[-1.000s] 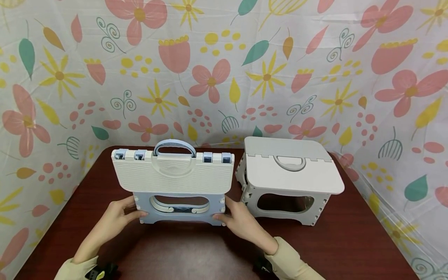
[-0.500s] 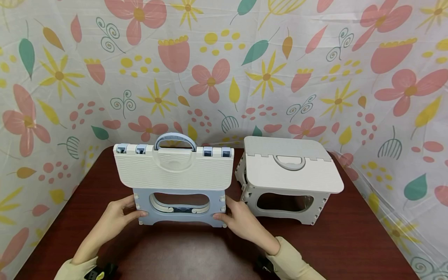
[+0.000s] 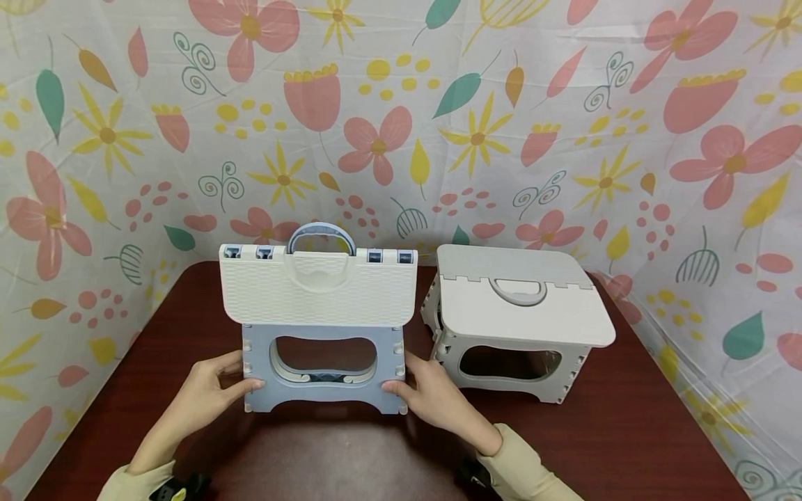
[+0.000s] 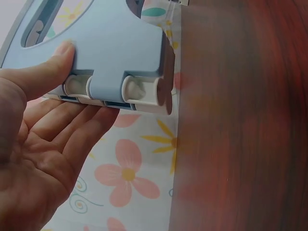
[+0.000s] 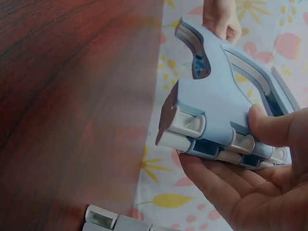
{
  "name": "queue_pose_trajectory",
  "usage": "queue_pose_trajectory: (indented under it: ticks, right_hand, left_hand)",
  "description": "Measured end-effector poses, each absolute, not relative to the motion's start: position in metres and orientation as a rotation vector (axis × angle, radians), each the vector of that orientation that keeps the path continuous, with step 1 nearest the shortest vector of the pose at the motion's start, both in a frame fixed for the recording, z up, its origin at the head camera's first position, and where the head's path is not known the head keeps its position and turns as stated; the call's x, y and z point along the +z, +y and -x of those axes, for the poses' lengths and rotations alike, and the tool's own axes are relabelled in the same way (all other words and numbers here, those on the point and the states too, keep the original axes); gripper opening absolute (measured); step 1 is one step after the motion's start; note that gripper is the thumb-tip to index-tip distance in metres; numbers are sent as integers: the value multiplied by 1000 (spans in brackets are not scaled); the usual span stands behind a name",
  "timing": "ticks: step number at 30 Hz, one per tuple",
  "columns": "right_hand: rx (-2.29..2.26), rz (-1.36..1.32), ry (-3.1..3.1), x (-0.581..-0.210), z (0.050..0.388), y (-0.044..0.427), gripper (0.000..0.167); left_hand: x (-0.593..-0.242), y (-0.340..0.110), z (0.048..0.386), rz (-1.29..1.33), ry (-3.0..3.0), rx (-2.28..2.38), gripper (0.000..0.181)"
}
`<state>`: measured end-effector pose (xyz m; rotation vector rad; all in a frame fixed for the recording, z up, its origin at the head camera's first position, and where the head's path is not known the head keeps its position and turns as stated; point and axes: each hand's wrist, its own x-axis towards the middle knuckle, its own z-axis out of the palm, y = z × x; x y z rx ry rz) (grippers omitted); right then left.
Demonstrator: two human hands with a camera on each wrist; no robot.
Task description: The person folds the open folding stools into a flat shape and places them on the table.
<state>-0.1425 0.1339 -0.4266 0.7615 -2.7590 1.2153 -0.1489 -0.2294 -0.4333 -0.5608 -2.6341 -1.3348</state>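
A folding step stool with a white top (image 3: 319, 303) and light blue legs stands partly folded in the head view. Its white flap hangs steeply toward me, and a blue carry handle (image 3: 321, 228) sticks up at the hinge line. My left hand (image 3: 213, 393) grips the left edge of the front blue leg panel (image 3: 322, 394). On the opposite edge, my right hand (image 3: 435, 393) holds the same panel. Both wrist views show a thumb on the panel's front face, with the fingers (image 4: 72, 122) behind its hinged side. The rear leg panel is mostly hidden.
To the right stands a second stool (image 3: 526, 320), unfolded, with a white and grey top. Both are at a dark red wooden table (image 3: 338, 459). A flowered cloth (image 3: 376, 83) hangs close behind the table.
The blue stool has tilted more upright. Its handle and hinge line rose and shifted slightly right, the flap swung steeper, and the leg panel's lower edge came toward me. Both hands kept their grip.
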Motion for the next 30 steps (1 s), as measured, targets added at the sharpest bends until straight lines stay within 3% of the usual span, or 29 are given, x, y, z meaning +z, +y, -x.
queue_pose_trajectory:
  ticks: [30]
  right_hand:
    - [1251,-704,-2748,-439,144,133,28]
  left_hand:
    - [-439,-230,151,542,-2574,-1531,45]
